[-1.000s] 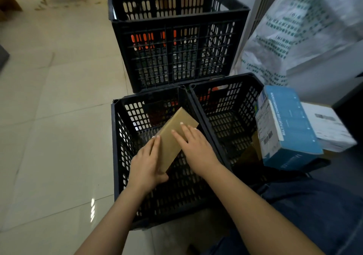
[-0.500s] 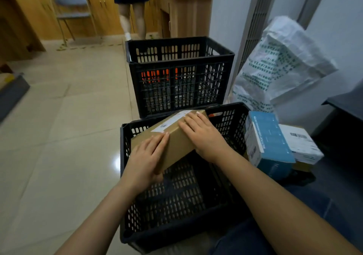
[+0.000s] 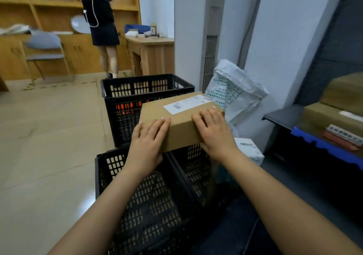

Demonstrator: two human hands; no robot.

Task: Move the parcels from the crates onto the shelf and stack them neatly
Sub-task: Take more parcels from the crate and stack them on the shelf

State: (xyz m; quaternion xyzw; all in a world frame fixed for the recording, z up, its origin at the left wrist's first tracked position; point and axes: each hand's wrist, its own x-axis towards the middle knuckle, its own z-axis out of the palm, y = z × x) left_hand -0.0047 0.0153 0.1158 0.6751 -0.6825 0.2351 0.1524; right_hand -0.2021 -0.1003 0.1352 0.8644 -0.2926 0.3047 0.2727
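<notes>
I hold a brown cardboard parcel (image 3: 182, 125) with a white label level in the air, above the near black crates. My left hand (image 3: 146, 146) grips its near left corner and my right hand (image 3: 215, 133) its near right end. Below sit two low black crates, the left one (image 3: 145, 201) and the right one (image 3: 194, 168), both dark inside. A taller black crate (image 3: 145, 95) stands behind them. The dark shelf (image 3: 284, 117) is at the right with several brown parcels (image 3: 334, 117) stacked on it.
A white printed sack (image 3: 231, 91) leans on the wall beside the shelf, and a white box (image 3: 249, 150) lies below it. A person (image 3: 102, 25) stands at wooden shelving in the back, near a grey chair (image 3: 45, 50). Beige tile floor lies to the left.
Both hands have lifted the parcel out of the left crate and turned it level, moving it up and to the right. My view has risen from the crates toward the room.
</notes>
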